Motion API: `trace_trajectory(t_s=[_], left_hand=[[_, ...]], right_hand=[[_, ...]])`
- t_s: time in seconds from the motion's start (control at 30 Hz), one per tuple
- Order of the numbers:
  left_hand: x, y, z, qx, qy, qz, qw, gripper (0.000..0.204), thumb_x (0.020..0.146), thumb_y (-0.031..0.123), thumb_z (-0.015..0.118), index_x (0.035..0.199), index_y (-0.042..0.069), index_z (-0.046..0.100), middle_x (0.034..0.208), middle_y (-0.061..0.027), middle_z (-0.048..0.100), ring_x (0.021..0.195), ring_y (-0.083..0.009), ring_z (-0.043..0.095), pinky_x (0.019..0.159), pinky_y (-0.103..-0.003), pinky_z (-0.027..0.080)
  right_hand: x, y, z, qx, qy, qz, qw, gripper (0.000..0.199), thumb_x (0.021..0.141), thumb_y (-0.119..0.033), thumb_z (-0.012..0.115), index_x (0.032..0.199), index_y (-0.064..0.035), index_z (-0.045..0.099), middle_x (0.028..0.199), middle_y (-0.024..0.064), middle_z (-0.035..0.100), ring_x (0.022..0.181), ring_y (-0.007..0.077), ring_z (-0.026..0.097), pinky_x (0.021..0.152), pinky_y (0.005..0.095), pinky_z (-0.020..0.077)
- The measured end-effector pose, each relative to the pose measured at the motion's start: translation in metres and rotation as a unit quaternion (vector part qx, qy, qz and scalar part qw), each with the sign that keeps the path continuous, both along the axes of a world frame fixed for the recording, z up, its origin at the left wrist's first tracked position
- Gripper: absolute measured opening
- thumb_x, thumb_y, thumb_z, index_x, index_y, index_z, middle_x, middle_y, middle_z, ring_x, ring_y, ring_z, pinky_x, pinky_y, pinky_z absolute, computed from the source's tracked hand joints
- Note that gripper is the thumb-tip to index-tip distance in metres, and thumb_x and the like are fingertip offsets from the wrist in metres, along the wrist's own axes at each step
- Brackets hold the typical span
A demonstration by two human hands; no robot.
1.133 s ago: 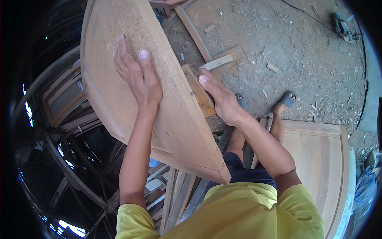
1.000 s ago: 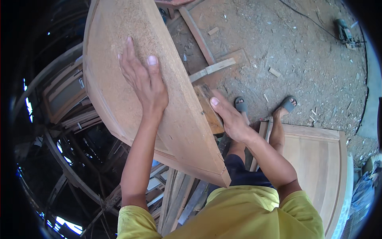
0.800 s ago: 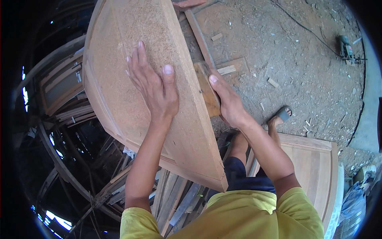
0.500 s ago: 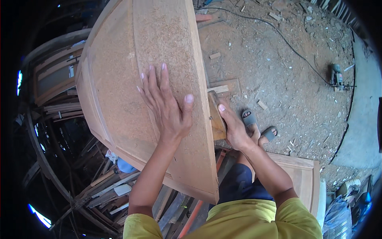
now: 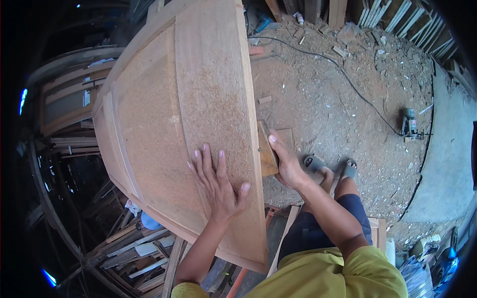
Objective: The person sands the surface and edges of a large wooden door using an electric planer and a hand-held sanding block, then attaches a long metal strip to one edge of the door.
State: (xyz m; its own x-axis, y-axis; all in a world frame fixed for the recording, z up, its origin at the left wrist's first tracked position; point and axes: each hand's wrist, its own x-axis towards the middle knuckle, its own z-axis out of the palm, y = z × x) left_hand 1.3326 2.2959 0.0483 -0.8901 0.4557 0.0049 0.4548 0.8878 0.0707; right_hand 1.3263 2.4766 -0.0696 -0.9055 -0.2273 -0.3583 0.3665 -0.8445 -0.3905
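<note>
A large wooden door panel (image 5: 149,119) lies in front of me, sawdust (image 5: 221,116) scattered over its flat border board. My left hand (image 5: 218,191) rests palm down on that board near its right side, fingers stretched out and holding nothing. On the panel's right edge, my right hand (image 5: 288,161) grips a flat brown wooden block (image 5: 267,151), thumb on top. The block sits against the edge; its side facing the panel is hidden, as are most of my right fingers.
A corded power tool (image 5: 410,124) stands on the chip-strewn dirt floor (image 5: 343,134), its black cable (image 5: 348,79) running toward the far side. Timber offcuts (image 5: 144,248) are piled at lower left. Framed panels (image 5: 74,97) stand far left, pale slats (image 5: 417,25) far right. Another panel (image 5: 380,233) is beside my leg.
My left hand sits lower and slightly right in the picture, nearer my body. The right hand still grips the block at the edge. My view and feet have shifted.
</note>
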Motion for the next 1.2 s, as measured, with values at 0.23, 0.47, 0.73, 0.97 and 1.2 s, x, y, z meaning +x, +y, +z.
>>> trace_trajectory(t_s=[0.23,0.47,0.73,0.97,1.2], left_hand=[[-0.206,0.082,0.019,0.037,0.059,0.053,0.996,0.069,0.111,0.051,0.037,0.169,0.012,0.037,0.172,-0.0258,0.027,0.163,-0.0517,0.011,0.125,-0.075,-0.005],[-0.278,0.120,-0.012,-0.009,0.014,0.142,0.990,0.064,0.116,0.047,0.026,0.168,0.011,0.035,0.174,-0.0211,0.025,0.164,-0.0434,0.015,0.130,-0.067,0.001],[-0.286,0.121,-0.007,-0.004,-0.018,0.120,0.993,0.065,0.115,0.044,0.032,0.166,0.004,0.034,0.172,-0.0301,0.023,0.158,-0.0478,0.023,0.128,-0.065,0.012],[-0.289,0.120,-0.005,0.007,-0.019,0.100,0.995,0.065,0.115,0.043,0.032,0.166,0.002,0.033,0.171,-0.0326,0.022,0.157,-0.0493,0.024,0.127,-0.064,0.014],[-0.288,0.120,-0.005,0.006,-0.033,0.110,0.993,0.065,0.115,0.043,0.033,0.165,0.001,0.035,0.172,-0.0325,0.020,0.159,-0.0501,0.022,0.127,-0.066,0.013]], right_hand=[[-0.009,-0.007,-0.012,0.037,-0.038,0.003,0.999,0.073,0.116,-0.048,0.039,0.164,0.0058,0.034,0.168,0.0198,0.040,0.158,0.0258,0.031,0.130,0.0354,0.0193],[-0.172,0.058,-0.004,0.090,-0.002,-0.010,0.996,0.076,0.117,-0.049,0.041,0.162,0.0115,0.032,0.166,0.0216,0.041,0.156,0.0265,0.033,0.129,0.0341,0.0193],[-0.325,0.087,-0.025,0.055,0.007,-0.102,0.993,0.082,0.116,-0.048,0.043,0.164,0.0162,0.025,0.175,0.0273,0.027,0.165,0.0290,0.020,0.132,0.0339,0.0132],[-0.393,0.110,-0.014,0.052,0.043,-0.147,0.987,0.066,0.116,-0.041,0.044,0.157,0.0109,0.041,0.157,0.0238,0.049,0.147,0.0242,0.043,0.126,0.0347,0.0269],[-0.389,0.108,-0.016,0.028,0.008,-0.107,0.994,0.061,0.115,-0.040,0.046,0.162,-0.0010,0.040,0.155,0.0156,0.054,0.139,0.0225,0.055,0.122,0.0381,0.0391]])
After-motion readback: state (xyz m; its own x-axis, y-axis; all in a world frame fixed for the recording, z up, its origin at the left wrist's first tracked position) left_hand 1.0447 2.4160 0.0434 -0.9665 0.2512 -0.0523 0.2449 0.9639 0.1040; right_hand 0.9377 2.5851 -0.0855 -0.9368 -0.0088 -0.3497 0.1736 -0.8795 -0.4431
